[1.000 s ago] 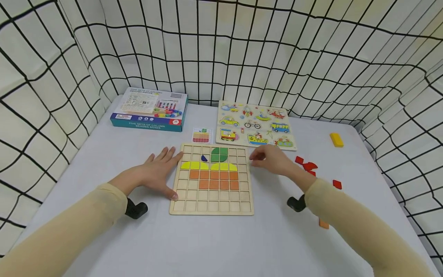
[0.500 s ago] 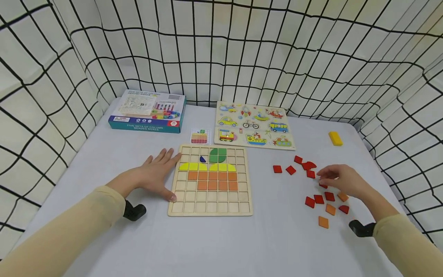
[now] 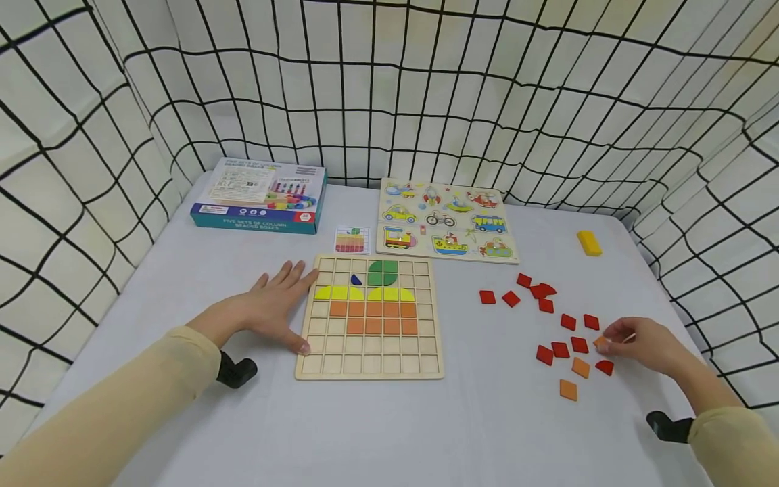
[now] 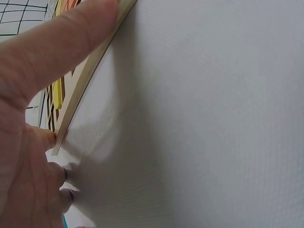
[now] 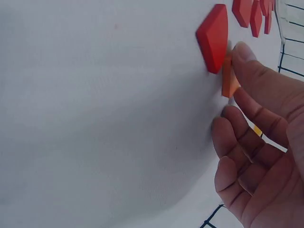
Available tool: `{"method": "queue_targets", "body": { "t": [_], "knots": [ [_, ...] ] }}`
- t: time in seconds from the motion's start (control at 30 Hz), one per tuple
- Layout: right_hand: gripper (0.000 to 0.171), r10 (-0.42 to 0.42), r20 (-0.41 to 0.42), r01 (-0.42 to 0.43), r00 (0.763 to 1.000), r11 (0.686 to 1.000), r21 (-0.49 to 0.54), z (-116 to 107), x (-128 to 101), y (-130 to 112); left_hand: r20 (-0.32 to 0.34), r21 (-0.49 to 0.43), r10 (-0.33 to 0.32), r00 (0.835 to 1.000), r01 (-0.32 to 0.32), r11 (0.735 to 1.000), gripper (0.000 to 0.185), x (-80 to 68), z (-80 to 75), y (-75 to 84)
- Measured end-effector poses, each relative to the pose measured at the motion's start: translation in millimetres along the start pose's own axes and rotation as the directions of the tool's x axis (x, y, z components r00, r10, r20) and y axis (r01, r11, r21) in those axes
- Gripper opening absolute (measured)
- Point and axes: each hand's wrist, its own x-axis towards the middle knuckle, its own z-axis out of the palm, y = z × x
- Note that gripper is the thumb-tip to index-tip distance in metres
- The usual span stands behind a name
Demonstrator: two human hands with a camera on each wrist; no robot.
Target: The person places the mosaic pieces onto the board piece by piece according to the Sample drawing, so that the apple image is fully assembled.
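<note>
Right hand [image 3: 640, 343] pinches orange tile [image 5: 227, 78], corner pointing left.

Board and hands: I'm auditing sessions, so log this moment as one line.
left hand: touches edge of board; right hand: pinches orange tile; board: partly filled; red tiles: loose, right of board

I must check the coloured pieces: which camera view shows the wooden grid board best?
The head view: it shows the wooden grid board almost whole, with the left hand at its left edge. The left wrist view shows only a slanting strip, partly behind that hand; the right wrist view shows none.
</note>
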Motion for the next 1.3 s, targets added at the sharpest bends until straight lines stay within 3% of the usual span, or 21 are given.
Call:
{"method": "queue_targets", "body": {
  "t": [0.43, 0.6, 0.73, 0.97, 1.07, 1.3],
  "knots": [
    [0.035, -0.03, -0.023, 0.03, 0.999, 0.999, 0.026, -5.7, 3.4, -8.6, -0.008, 0.011, -0.001, 1.0, 0.001, 1.0, 0.141, -0.8, -3.0, 0.3],
    [0.032, -0.11, -0.062, 0.115, 0.992, 0.99, 0.078, -15.7, 8.2, -36.8, -0.003, 0.01, -0.006, 1.0, 0.006, 1.0, 0.141, -0.6, -2.2, -0.1],
    [0.034, -0.17, -0.076, 0.179, 0.982, 0.975, 0.133, -8.3, 22.3, -83.7, -0.002, 0.01, -0.009, 1.0, 0.009, 1.0, 0.141, -2.0, -1.8, -0.9],
    [0.024, -0.286, 0.01, 0.276, 0.958, 0.932, 0.236, 27.8, 52.1, -189.6, 0.0, -0.002, -0.003, 1.0, 0.003, 1.0, 0.14, -3.3, -0.8, 0.9],
    [0.019, -0.369, 0.042, 0.349, 0.928, 0.905, 0.243, 47.9, 63.0, -234.8, 0.001, 0.002, -0.005, 1.0, 0.005, 1.0, 0.14, -3.0, -0.3, 0.7],
    [0.008, -0.55, 0.133, 0.524, 0.825, 0.831, 0.186, 89.3, 68.8, -322.4, -0.001, 0.019, -0.013, 1.0, 0.013, 1.0, 0.141, 0.5, 1.8, -1.8]
  ]
}}
